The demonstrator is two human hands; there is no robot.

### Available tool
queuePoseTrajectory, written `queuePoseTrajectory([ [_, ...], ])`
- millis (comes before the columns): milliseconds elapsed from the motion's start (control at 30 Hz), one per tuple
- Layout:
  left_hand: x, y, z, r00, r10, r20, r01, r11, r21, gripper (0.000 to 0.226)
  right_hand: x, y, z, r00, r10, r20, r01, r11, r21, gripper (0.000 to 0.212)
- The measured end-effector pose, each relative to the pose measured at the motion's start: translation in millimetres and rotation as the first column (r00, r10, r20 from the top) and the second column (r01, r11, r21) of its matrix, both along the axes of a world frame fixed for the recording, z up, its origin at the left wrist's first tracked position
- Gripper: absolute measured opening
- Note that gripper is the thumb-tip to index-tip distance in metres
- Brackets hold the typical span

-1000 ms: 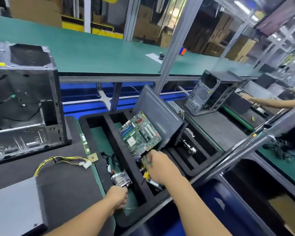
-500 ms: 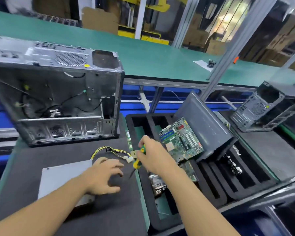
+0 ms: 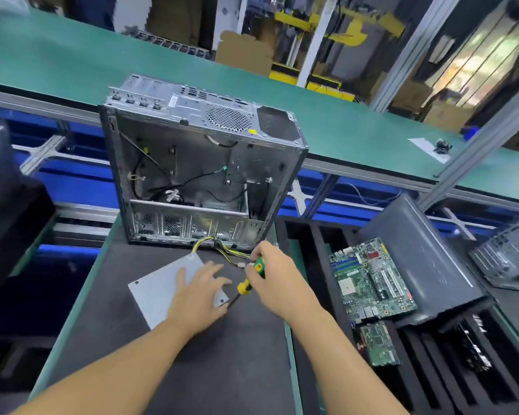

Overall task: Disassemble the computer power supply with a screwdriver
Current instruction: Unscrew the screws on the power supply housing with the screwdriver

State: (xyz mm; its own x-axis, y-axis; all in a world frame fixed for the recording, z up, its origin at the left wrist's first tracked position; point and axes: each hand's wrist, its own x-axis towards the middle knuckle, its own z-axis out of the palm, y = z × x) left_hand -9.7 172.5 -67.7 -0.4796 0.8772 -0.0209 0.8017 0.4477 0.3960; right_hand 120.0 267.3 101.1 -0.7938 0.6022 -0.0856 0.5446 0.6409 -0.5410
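The grey metal power supply [image 3: 156, 290] lies flat on the dark mat, its yellow and black cable bundle [image 3: 222, 248] trailing toward the case behind it. My left hand [image 3: 200, 290] rests flat on the supply's top with fingers spread. My right hand [image 3: 277, 280] grips a green and yellow screwdriver [image 3: 250, 278], whose dark shaft slants down and left to the supply's near right corner.
An open, gutted computer case [image 3: 198, 163] stands behind the supply. To the right a black foam tray [image 3: 300, 235] holds a motherboard [image 3: 372, 278], a smaller board [image 3: 378, 344] and a leaning grey panel [image 3: 429, 259]. A green conveyor [image 3: 327, 115] runs across the back.
My right hand brought the screwdriver from the tray over to the supply's corner. My left hand left the tray and settled flat on the supply. The view swung left.
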Motion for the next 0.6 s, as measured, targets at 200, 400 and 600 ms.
queuePoseTrajectory([
  [200, -19.1, -14.7, -10.1, 0.956, -0.125, 0.264, 0.049, 0.960, 0.275, 0.024, -10.9, -5.3, -0.2, 1.000, -0.016, -0.022, 0.017, 1.000, 0.020, 0.010],
  [400, -18.1, -10.7, -9.5, 0.931, -0.081, 0.356, -0.036, 0.950, 0.311, 0.010, -21.5, -12.4, -3.0, 0.999, 0.017, 0.041, -0.020, 0.998, 0.065, 0.012],
  [600, -19.8, -10.4, -15.1, 0.952, -0.081, 0.295, -0.016, 0.950, 0.313, 0.009, -25.1, -13.1, -2.1, 0.997, 0.016, 0.081, -0.022, 0.998, 0.067, 0.014],
])
